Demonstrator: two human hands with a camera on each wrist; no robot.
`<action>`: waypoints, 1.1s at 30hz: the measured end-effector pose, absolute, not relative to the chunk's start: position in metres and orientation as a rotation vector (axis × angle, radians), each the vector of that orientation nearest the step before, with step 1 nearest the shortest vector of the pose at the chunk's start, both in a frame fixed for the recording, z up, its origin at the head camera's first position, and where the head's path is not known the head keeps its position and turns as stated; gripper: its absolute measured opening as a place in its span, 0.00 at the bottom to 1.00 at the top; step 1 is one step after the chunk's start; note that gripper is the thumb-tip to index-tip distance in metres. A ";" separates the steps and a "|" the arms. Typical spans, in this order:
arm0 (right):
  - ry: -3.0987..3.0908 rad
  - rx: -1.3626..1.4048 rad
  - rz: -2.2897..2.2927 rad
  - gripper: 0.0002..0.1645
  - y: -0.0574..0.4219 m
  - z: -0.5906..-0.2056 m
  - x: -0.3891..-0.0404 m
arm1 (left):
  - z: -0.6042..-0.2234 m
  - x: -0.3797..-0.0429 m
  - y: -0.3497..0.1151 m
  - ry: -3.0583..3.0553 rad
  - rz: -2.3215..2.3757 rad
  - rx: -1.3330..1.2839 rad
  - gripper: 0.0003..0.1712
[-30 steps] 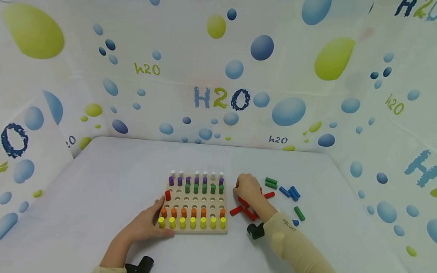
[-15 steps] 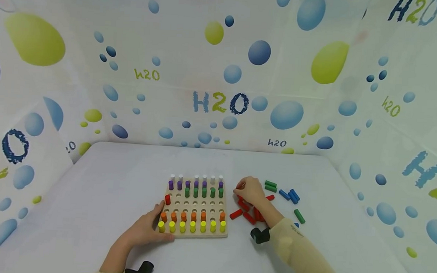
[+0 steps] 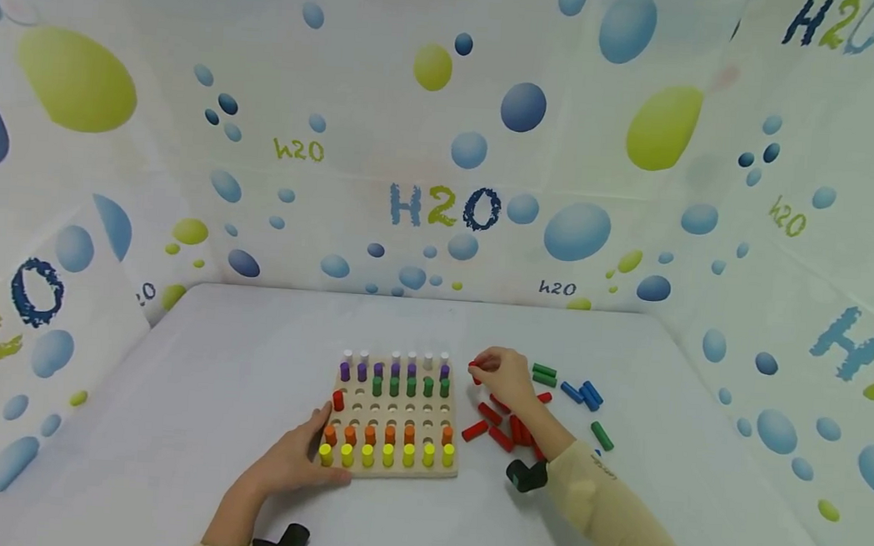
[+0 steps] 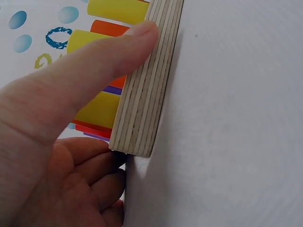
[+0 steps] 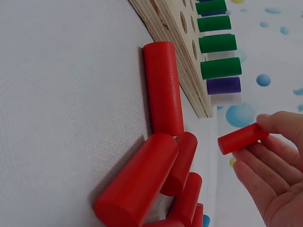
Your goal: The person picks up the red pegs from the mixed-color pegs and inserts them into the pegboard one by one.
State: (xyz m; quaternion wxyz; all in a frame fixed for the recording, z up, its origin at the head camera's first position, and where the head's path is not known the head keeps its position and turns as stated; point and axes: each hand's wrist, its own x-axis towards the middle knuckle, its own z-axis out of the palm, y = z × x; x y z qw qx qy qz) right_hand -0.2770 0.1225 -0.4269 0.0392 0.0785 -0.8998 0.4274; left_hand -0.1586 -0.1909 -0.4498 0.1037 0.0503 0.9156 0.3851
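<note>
Right hand [image 3: 504, 376], probably fetching, pinches a red peg [image 5: 240, 139], left hand [image 3: 292, 459] grips the board [image 3: 402, 473]; aiming at a hole [image 3: 393, 406] seems next.

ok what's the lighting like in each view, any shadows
Head view: dim, even light, a soft shadow beside the right sleeve; left wrist view: a faint shadow on the tabletop along the pegboard; right wrist view: soft shadows beside the nearest red pegs.

white table [image 3: 172, 424], lower half of frame | printed sheet [image 3: 367, 68], upper half and both sides | H2O lettering [image 3: 448, 210], just above centre | large green spot [image 3: 76, 80], upper left
</note>
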 end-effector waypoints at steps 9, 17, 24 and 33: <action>-2.595 0.212 1.478 0.09 0.122 -0.425 -0.279 | -0.447 -0.160 -0.190 2.711 1.120 0.146 0.68; -2.524 0.261 1.518 0.10 0.114 -0.420 -0.280 | -0.446 -0.158 -0.190 2.712 1.115 0.147 0.68; -2.482 0.313 1.563 0.10 0.107 -0.414 -0.280 | -0.445 -0.159 -0.189 2.700 1.129 0.140 0.67; -2.424 0.372 1.664 0.11 0.093 -0.408 -0.280 | -0.445 -0.158 -0.189 2.705 1.123 0.134 0.67</action>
